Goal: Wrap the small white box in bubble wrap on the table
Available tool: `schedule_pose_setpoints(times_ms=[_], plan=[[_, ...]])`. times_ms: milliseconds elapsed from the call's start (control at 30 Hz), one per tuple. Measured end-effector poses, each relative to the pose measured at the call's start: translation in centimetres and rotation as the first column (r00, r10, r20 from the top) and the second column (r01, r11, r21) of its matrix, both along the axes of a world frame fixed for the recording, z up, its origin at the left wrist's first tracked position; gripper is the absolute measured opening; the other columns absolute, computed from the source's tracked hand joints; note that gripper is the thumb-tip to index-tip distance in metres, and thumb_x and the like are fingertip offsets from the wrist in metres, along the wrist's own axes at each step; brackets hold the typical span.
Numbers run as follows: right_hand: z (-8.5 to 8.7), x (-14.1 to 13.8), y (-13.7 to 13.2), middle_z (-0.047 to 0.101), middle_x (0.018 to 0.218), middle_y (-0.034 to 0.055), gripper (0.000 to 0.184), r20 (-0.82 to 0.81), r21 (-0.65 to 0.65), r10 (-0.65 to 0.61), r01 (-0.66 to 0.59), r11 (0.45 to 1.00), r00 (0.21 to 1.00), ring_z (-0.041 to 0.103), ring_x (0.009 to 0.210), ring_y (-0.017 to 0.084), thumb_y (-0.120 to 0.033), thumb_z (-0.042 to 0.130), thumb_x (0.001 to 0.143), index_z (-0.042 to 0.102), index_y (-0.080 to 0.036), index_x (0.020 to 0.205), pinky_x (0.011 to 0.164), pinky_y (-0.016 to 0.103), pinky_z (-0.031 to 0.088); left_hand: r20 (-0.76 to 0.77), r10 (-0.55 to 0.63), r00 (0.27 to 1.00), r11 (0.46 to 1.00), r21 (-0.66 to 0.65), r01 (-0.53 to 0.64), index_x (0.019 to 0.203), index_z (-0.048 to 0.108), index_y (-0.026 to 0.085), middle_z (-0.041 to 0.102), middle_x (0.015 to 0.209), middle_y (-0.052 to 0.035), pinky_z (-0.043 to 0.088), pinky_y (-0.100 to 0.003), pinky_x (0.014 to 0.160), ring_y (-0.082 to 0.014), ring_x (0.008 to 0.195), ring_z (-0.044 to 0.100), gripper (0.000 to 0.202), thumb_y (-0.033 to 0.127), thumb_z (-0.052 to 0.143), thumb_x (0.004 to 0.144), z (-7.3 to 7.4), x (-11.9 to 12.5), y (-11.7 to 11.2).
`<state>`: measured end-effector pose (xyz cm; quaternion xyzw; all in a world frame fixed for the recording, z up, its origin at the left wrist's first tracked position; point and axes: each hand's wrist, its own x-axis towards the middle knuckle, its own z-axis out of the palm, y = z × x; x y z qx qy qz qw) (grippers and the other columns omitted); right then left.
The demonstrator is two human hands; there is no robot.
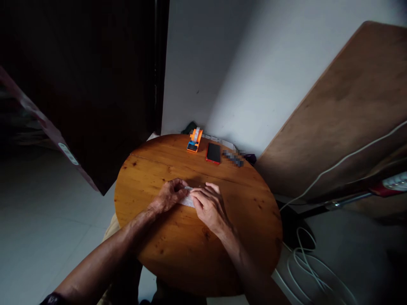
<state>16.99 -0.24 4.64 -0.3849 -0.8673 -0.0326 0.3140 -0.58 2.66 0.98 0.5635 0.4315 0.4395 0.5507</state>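
A small whitish, flat piece [187, 202], paper or thin plastic, lies near the middle of the round wooden table. My left hand [171, 195] pinches its left end between thumb and curled fingers. Over its right end bends my right hand [208, 204], thumb and index finger pressed together on the upper edge while another finger sticks out. Both hands hide much of the piece, so its full shape cannot be told.
On the wooden table [152, 169], towards the wall, stand an orange tape dispenser [195, 139], a phone in a red case [213, 153] and a blurred-out dark object [233, 158]. A wooden board [343, 97] leans at right; white cable [302, 254] coils on the floor.
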Motion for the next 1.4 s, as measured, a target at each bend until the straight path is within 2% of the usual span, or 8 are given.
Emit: schedule_pose_setpoints(times_ms=[167, 367, 567, 700, 1033, 1133, 1267, 1400], plan=[[-0.3, 0.2, 0.2, 0.074, 0.09, 0.0011, 0.021, -0.035, 0.022, 0.011, -0.01, 1.0, 0.999, 0.065, 0.084, 0.017, -0.011, 0.049, 0.094, 0.064, -0.023, 0.086, 0.094, 0.039, 0.039, -0.008, -0.001, 1.0, 1.0, 0.009, 0.001, 0.09, 0.061, 0.015, 0.057, 0.071, 0.0018, 0.036, -0.022, 0.057, -0.0101, 0.062, 0.047, 0.028, 0.036, 0.07, 0.074, 0.0, 0.1, 0.0], [0.2, -0.2, -0.2, 0.073, 0.084, 0.0012, 0.023, 0.105, 0.067, -0.011, 0.004, 0.998, 0.994, 0.062, 0.079, 0.018, -0.007, 0.05, 0.091, 0.063, -0.023, 0.08, 0.1, 0.043, 0.037, -0.006, 0.005, 1.0, 1.0, -0.009, -0.005, 0.09, 0.061, 0.014, 0.057, 0.07, 0.0021, 0.036, -0.022, 0.056, -0.0097, 0.061, 0.047, 0.032, 0.04, 0.071, 0.073, 0.1, 0.2, 0.0], [0.3, -0.3, -0.5, 0.073, 0.087, 0.0013, 0.021, 0.126, 0.097, -0.016, 0.004, 0.995, 0.992, 0.063, 0.08, 0.019, -0.005, 0.052, 0.089, 0.063, -0.023, 0.085, 0.103, 0.044, 0.036, -0.002, 0.0, 1.0, 1.0, -0.017, 0.0, 0.091, 0.061, 0.014, 0.058, 0.072, 0.0017, 0.036, -0.022, 0.056, -0.0098, 0.061, 0.047, 0.035, 0.042, 0.072, 0.072, 0.0, 0.1, 0.1], [-0.1, -0.1, -0.3, 0.073, 0.083, 0.0005, 0.019, 0.061, 0.066, -0.008, 0.004, 0.998, 0.998, 0.064, 0.081, 0.019, -0.006, 0.053, 0.087, 0.062, -0.023, 0.087, 0.103, 0.044, 0.035, 0.013, 0.002, 1.0, 1.0, -0.022, -0.001, 0.09, 0.061, 0.014, 0.058, 0.072, 0.0015, 0.036, -0.022, 0.056, -0.0097, 0.061, 0.048, 0.036, 0.042, 0.072, 0.071, 0.0, 0.1, 0.1], [-0.2, 1.7, 0.7, 0.076, 0.092, 0.0026, 0.014, -0.326, -0.046, -0.05, 0.037, 0.998, 0.944, 0.068, 0.089, 0.021, -0.017, 0.054, 0.09, 0.065, -0.025, 0.094, 0.087, 0.038, 0.047, -0.002, -0.01, 1.0, 1.0, -0.021, 0.01, 0.092, 0.061, 0.015, 0.057, 0.07, 0.0024, 0.036, -0.022, 0.056, -0.0098, 0.06, 0.049, 0.031, 0.038, 0.07, 0.073, 0.3, -0.1, 0.0], [-0.3, 1.7, 0.7, 0.076, 0.092, 0.0024, 0.016, -0.316, -0.062, -0.048, 0.03, 0.998, 0.948, 0.068, 0.09, 0.021, -0.017, 0.053, 0.089, 0.065, -0.025, 0.095, 0.086, 0.038, 0.048, -0.01, 0.0, 1.0, 1.0, -0.022, -0.001, 0.09, 0.061, 0.015, 0.058, 0.07, 0.002, 0.035, -0.022, 0.055, -0.0098, 0.06, 0.049, 0.029, 0.037, 0.07, 0.073, 0.3, -0.1, 0.1], [-0.5, 1.4, 0.6, 0.076, 0.093, 0.0016, 0.02, -0.179, -0.039, 0.019, -0.026, 0.999, 0.984, 0.069, 0.096, 0.021, -0.013, 0.051, 0.089, 0.065, -0.025, 0.094, 0.092, 0.041, 0.044, -0.014, 0.0, 1.0, 1.0, -0.014, 0.0, 0.089, 0.061, 0.015, 0.056, 0.068, 0.0024, 0.034, -0.022, 0.054, -0.0099, 0.059, 0.048, 0.03, 0.038, 0.071, 0.073, 0.3, 0.0, 0.1], [-0.4, 1.3, 0.5, 0.076, 0.093, 0.0017, 0.02, -0.287, -0.034, -0.014, 0.004, 0.999, 0.958, 0.069, 0.094, 0.021, -0.014, 0.051, 0.09, 0.067, -0.025, 0.092, 0.09, 0.039, 0.047, 0.008, -0.004, 1.0, 0.999, -0.033, 0.004, 0.09, 0.06, 0.016, 0.056, 0.068, 0.0026, 0.034, -0.022, 0.054, -0.0099, 0.059, 0.048, 0.032, 0.039, 0.072, 0.072, 0.3, 0.0, 0.0]])
